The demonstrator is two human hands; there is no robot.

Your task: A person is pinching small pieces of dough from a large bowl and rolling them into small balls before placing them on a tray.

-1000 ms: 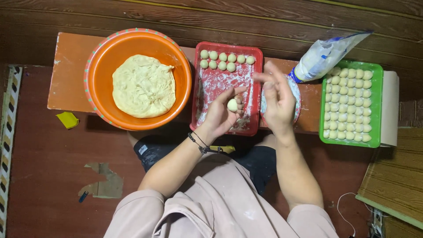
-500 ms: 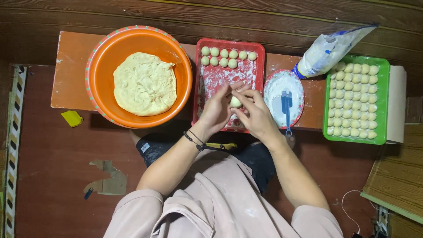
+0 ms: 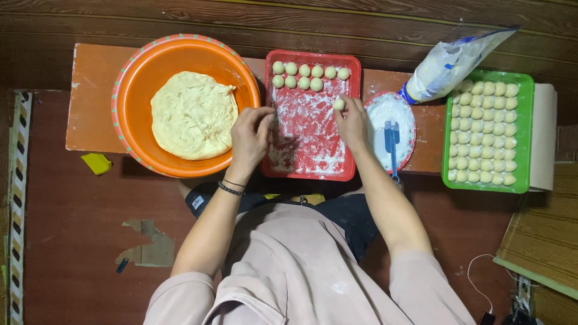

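Note:
My right hand pinches a small pale dough ball over the floured red tray. Along the far end of that tray lie two short rows of finished dough balls. My left hand hovers between the red tray's left rim and the big orange bowl, fingers curled and holding nothing I can see. A large lump of yellow dough rests inside the bowl.
A small plate of white flour with a blue spatula sits right of the red tray. Behind it lies a flour bag. A green tray holds several rows of dough balls. Everything stands on a low orange bench.
My hands were together over the red tray rolling one ball. They have parted: the right carries the ball toward the tray's far end, the left moved toward the bowl.

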